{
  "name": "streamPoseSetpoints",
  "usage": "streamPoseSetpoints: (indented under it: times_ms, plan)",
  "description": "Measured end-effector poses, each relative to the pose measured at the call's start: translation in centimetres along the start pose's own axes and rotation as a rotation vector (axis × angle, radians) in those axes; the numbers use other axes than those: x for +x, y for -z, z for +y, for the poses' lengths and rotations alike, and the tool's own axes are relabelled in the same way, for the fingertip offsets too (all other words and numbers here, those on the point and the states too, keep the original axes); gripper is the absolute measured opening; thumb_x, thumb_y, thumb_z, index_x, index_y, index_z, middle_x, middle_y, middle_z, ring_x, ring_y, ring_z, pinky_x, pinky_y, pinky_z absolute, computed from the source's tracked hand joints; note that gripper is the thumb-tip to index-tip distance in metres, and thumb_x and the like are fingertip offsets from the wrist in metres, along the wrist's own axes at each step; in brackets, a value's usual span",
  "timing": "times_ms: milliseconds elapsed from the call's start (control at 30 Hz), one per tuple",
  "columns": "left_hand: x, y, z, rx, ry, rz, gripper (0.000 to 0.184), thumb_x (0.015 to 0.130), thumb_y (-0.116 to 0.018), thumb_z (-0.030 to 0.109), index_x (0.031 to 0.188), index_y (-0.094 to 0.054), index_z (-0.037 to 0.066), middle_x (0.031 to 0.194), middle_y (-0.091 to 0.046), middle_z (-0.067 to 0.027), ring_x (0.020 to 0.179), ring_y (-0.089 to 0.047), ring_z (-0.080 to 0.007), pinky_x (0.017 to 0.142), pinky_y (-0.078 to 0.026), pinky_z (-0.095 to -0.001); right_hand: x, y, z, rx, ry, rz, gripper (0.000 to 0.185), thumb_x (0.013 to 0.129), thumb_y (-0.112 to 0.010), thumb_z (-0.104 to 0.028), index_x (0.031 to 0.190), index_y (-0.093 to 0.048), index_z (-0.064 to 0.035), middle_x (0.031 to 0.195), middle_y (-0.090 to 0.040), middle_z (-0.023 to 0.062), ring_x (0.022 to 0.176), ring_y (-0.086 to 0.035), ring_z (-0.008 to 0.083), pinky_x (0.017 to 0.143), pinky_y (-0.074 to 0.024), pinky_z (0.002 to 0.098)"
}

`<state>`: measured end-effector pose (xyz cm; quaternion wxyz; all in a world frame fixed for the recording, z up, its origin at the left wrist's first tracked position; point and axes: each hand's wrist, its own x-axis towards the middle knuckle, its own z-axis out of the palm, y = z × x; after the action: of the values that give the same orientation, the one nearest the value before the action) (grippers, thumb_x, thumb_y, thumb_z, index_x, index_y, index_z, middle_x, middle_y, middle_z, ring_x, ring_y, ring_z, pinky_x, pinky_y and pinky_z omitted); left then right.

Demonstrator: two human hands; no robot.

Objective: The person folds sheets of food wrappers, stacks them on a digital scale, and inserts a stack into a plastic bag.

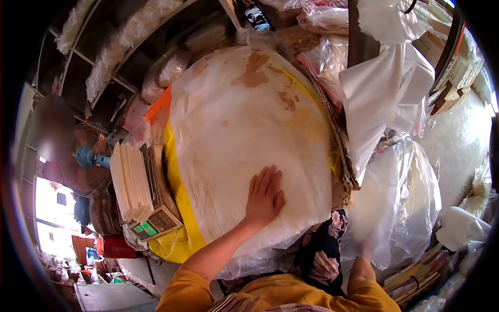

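Note:
My left hand [266,196] lies flat on a whitish plastic sheet [234,140] that covers the work table, its fingers stretched out. The sheet has brownish stains toward its far side, and yellow material shows along its left edge. Low on the right, my right hand [365,250] is smeared and partly hidden at the lower edge of a large clear plastic bag [400,203]. Whether its fingers grip the plastic cannot be made out.
Left of the table, a scale [156,223] with a green display bears a stack of white sheets [130,182]. Behind it stands a fan [86,158]. White plastic [382,83] hangs at the right. A lit phone [257,18] is at the far side, near shelves holding plastic bundles [125,41].

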<state>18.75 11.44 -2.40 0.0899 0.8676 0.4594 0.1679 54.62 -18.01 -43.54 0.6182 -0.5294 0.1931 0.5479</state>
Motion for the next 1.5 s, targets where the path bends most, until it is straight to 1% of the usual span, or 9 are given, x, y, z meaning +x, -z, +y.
streamPoseSetpoints:
  times_ms: [500,833,1033,1167,1200,1233,1267,1333,1500]
  plan:
    - [0.0,-0.1,-0.1,-0.003,0.002,0.006,0.053,0.085,-0.051,0.019,0.134,-0.04,0.002,0.143,-0.034,-0.0163,0.135,-0.029,-0.0327,0.11,-0.022,-0.0502,-0.6,-0.8,-0.4,0.061,-0.037,-0.072,0.027,0.083,-0.06,-0.024,0.103,-0.062,-0.0053,0.093,-0.064,0.0077,0.086,-0.059,0.0194,0.074,-0.0483,0.0323]
    - [-0.1,-0.4,-0.4,0.005,0.007,0.026,0.053,0.085,-0.051,0.019,0.134,-0.041,0.002,0.142,-0.035,-0.0169,0.134,-0.03,-0.0331,0.109,-0.023,-0.0505,-2.0,-1.1,-0.9,0.083,-0.052,-0.176,0.026,0.084,-0.059,-0.022,0.104,-0.062,-0.0054,0.093,-0.064,0.0066,0.086,-0.059,0.018,0.074,-0.0479,0.0309]
    - [-0.2,-0.2,-0.3,-0.019,0.005,0.03,0.052,0.085,-0.052,0.02,0.133,-0.041,0.003,0.142,-0.036,-0.0167,0.134,-0.03,-0.0331,0.108,-0.023,-0.051,-2.4,-0.3,-0.1,0.105,-0.059,-0.31,0.026,0.084,-0.059,-0.021,0.104,-0.061,-0.0054,0.093,-0.063,0.0059,0.086,-0.058,0.0172,0.074,-0.0477,0.0301]
    - [-0.2,-0.2,-0.4,-0.021,0.003,0.033,0.051,0.085,-0.051,0.02,0.133,-0.041,0.003,0.142,-0.036,-0.0163,0.134,-0.029,-0.0327,0.109,-0.023,-0.0509,-2.6,0.0,-0.3,0.142,-0.026,-0.533,0.025,0.084,-0.059,-0.02,0.104,-0.061,-0.0054,0.092,-0.063,0.0054,0.086,-0.058,0.0166,0.075,-0.0475,0.0295]
    - [-0.1,-0.2,-0.4,-0.02,0.002,0.032,0.051,0.086,-0.051,0.02,0.133,-0.041,0.003,0.142,-0.036,-0.0162,0.134,-0.029,-0.0326,0.109,-0.023,-0.0509,-2.8,0.2,-0.3,0.144,-0.013,-0.624,0.025,0.084,-0.059,-0.02,0.104,-0.061,-0.0054,0.092,-0.063,0.0053,0.086,-0.058,0.0165,0.075,-0.0475,0.0294]
    - [-0.1,-0.2,-0.4,-0.018,0.002,0.031,0.051,0.086,-0.051,0.02,0.133,-0.041,0.003,0.142,-0.036,-0.0161,0.135,-0.029,-0.0325,0.109,-0.023,-0.0508,-2.6,0.3,-0.4,0.145,-0.017,-0.54,0.024,0.085,-0.058,-0.02,0.104,-0.061,-0.006,0.092,-0.063,0.0049,0.085,-0.058,0.0163,0.074,-0.0474,0.0294]
    - [-0.2,-0.2,-0.3,-0.017,0.001,0.031,0.051,0.086,-0.051,0.02,0.133,-0.041,0.003,0.142,-0.036,-0.016,0.135,-0.029,-0.0324,0.109,-0.023,-0.0508,-2.2,0.0,-0.1,0.134,-0.024,-0.384,0.023,0.085,-0.058,-0.021,0.103,-0.061,-0.0066,0.091,-0.062,0.0044,0.084,-0.058,0.0162,0.073,-0.0473,0.0293]
    - [-0.2,-0.1,-0.3,-0.017,-0.002,0.034,0.051,0.086,-0.051,0.02,0.133,-0.041,0.003,0.142,-0.035,-0.016,0.135,-0.029,-0.0323,0.109,-0.023,-0.0509,-1.3,0.1,0.3,0.126,-0.018,-0.227,0.021,0.086,-0.057,-0.021,0.102,-0.061,-0.0078,0.09,-0.061,0.0035,0.083,-0.057,0.0158,0.072,-0.0471,0.0293]
    - [-0.3,-0.2,-0.4,-0.02,0.006,0.038,0.05,0.087,-0.05,0.02,0.133,-0.041,0.003,0.143,-0.035,-0.016,0.135,-0.029,-0.0321,0.109,-0.023,-0.0506,1.3,0.8,1.3,0.127,0.002,-0.11,0.017,0.088,-0.054,-0.023,0.098,-0.061,-0.0107,0.087,-0.059,0.0011,0.079,-0.057,0.015,0.068,-0.0467,0.0291]
